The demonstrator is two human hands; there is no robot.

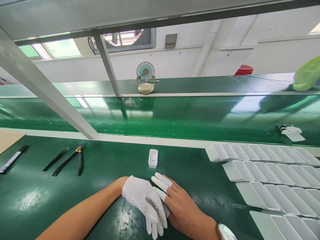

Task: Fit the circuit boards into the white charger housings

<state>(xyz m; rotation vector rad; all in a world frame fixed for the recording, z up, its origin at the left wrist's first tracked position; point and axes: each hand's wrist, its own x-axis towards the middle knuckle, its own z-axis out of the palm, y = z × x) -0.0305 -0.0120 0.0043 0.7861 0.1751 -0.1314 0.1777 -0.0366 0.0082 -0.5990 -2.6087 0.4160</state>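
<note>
My left hand (143,200), in a white glove, hangs over the green bench with its fingers loosely bent and pointing down. Nothing shows in it. My right hand (183,208) lies beside it, with white finger cots (161,182) on several stretched fingers. Its fingertips touch or overlap the glove's edge; its thumb side is partly hidden behind the gloved fingers. Just beyond both hands stands a small white plastic box (153,158), open at the top, with a small dark mark or slot inside.
Rows of nested white trays (250,170) fill the right side. Cutting pliers (71,160), black tweezers (55,159) and a marker (13,159) lie at left. A metal post (50,90) slants down at left. Beyond the ledge runs a green conveyor belt (175,125); a small fan (145,76) stands behind.
</note>
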